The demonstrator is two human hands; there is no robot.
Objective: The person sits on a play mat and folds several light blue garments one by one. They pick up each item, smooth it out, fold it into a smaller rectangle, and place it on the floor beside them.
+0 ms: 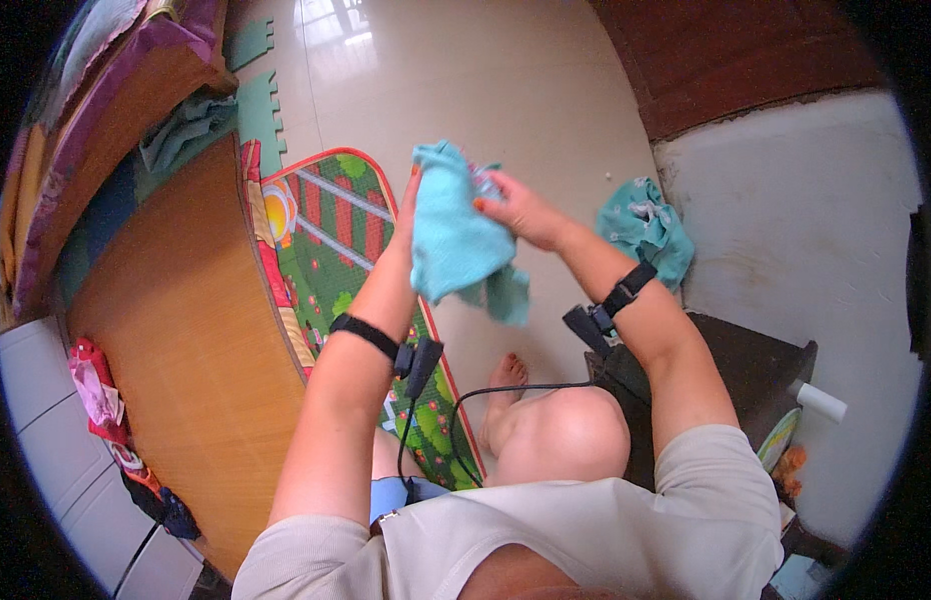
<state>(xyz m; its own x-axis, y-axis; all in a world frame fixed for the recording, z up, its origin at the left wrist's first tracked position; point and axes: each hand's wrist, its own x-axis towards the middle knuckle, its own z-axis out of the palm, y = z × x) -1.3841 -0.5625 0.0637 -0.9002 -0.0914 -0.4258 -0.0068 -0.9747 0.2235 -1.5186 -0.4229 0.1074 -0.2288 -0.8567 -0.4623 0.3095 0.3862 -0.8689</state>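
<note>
A turquoise cloth garment (458,225) is held up in front of me, partly bunched, with a loose flap hanging at its lower right. My left hand (408,210) grips its left side; most of the fingers are hidden behind the fabric. On the other side, my right hand (522,210) pinches the upper right part, thumb in front, where a pinkish patterned bit shows. Another turquoise garment with white flower shapes (645,232) lies crumpled on the floor against the wall, beyond my right forearm.
A colourful padded play mat (338,225) lies on the tiled floor (510,90) beside a brown wooden surface (188,337). Red and pink clothes (98,390) rest along that surface's far left edge, by white drawers (53,420). A dark low table (743,360) stands right. Black cables hang from my forearm straps.
</note>
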